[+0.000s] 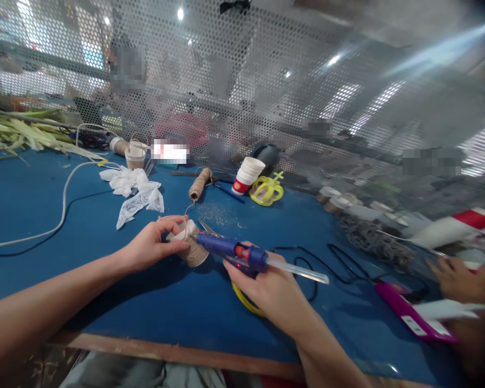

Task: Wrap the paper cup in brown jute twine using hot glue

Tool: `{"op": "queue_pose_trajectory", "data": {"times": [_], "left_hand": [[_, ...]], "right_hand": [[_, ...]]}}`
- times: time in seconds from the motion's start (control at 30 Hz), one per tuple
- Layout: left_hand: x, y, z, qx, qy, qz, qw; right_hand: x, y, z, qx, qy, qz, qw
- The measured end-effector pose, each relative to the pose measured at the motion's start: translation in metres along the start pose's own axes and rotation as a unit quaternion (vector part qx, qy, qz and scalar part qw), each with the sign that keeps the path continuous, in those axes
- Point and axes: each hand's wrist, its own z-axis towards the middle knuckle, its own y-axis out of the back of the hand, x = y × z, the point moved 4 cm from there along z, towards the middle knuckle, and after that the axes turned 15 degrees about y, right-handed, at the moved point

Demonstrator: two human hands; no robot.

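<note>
Blue table (92, 218); left hand (151, 248) holding twine-wrapped cup (196, 255), right hand (272, 285) gripping blue glue gun (220, 245); twine spool (200, 184) beyond.

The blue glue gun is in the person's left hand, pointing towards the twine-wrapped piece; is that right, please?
Not quite: the head view shows the blue glue gun in the right hand, not the left hand. It does point towards the twine-wrapped piece.

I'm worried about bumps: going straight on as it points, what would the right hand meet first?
Likely the cup in the left hand: the glue gun in the right hand points at it, though depth is unclear.
</note>
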Motion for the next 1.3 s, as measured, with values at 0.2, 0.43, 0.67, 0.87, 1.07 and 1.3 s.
{"op": "queue_pose_trajectory", "data": {"times": [0.2,0.43,0.67,0.87,1.07,1.3], "left_hand": [[-0.002,-0.001,0.000,0.000,0.004,0.018,1.000],[-0.002,-0.001,0.000,-0.007,0.000,0.011,1.000],[-0.002,-0.001,0.000,-0.011,-0.002,0.018,1.000],[-0.002,-0.001,0.000,-0.006,-0.013,0.028,1.000],[-0.001,-0.001,0.000,-0.008,-0.018,0.029,0.999],[-0.002,-0.001,-0.001,-0.008,-0.012,0.019,1.000]], "right_hand": [[-0.004,-0.006,-0.006,-0.007,-0.006,0.000,1.000],[-0.001,-0.003,-0.002,0.003,-0.021,0.015,1.000],[0.000,0.000,0.000,-0.014,-0.019,0.024,0.999],[-0.004,0.000,0.001,-0.019,-0.011,-0.012,1.000],[-0.005,0.006,0.003,-0.008,-0.005,-0.023,1.000],[0.002,0.008,0.005,0.000,0.022,-0.033,0.999]]}}
